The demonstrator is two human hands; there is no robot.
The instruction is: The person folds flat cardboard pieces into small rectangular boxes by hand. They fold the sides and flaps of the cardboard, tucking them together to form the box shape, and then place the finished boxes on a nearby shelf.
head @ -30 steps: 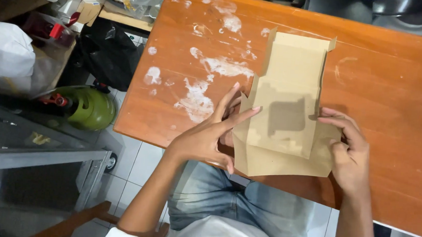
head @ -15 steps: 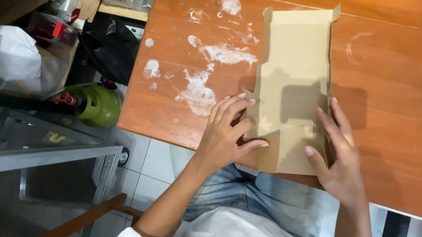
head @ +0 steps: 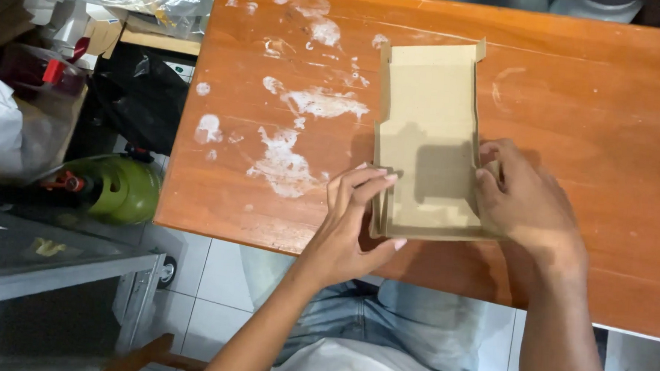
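Cardboard blank (head: 428, 130): long axis runs near to far on the wooden table (head: 590, 109), near end at table's near edge, side flaps folded up | plain brown, matte, flat, notched | left hand (head: 358, 217): fingers curled, pinching left flap | right hand (head: 529, 200): fingers bent, gripping right flap | white smears (head: 294, 161) left of blank

Cardboard blank (head: 428, 138) was flat; its long side flaps are now raised. Left hand (head: 354, 221) shifted to 9 o'clock edge, right hand (head: 529, 200) to 3 o'clock edge.

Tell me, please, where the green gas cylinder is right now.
The green gas cylinder lies on the floor at the head view's left, beside the wooden table.
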